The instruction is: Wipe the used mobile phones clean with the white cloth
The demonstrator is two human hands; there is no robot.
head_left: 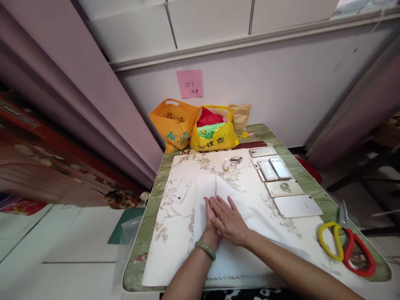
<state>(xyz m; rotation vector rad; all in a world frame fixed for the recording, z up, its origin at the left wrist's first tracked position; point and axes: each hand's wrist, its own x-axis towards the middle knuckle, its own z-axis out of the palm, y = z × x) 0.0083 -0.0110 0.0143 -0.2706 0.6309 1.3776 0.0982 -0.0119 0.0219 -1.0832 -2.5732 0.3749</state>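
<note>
A white cloth (pixel 204 187) with a scalloped edge lies partly folded in front of me, one flap turned over and wrinkled toward the right. Over its middle my two hands meet. My left hand (pixel 211 223), below a pale green bangle (pixel 205 250), is tipped on its side with its fingers extended. Across it lies my right hand (pixel 233 223), fingers stretched and slightly spread, covering part of the left palm. Nothing shows in either hand; whether something small sits between the palms is hidden. A white phone case (pixel 181 191) lies left of the cloth.
Several phones, one a silver phone (pixel 298 206), line the right side. Red-and-yellow-handled scissors (pixel 343 243) lie at the right corner. A small white bottle (pixel 225 165) stands ahead. An orange bag (pixel 176 125), a yellow bag (pixel 215 139) and a brown pouch (pixel 241 116) stand at the back.
</note>
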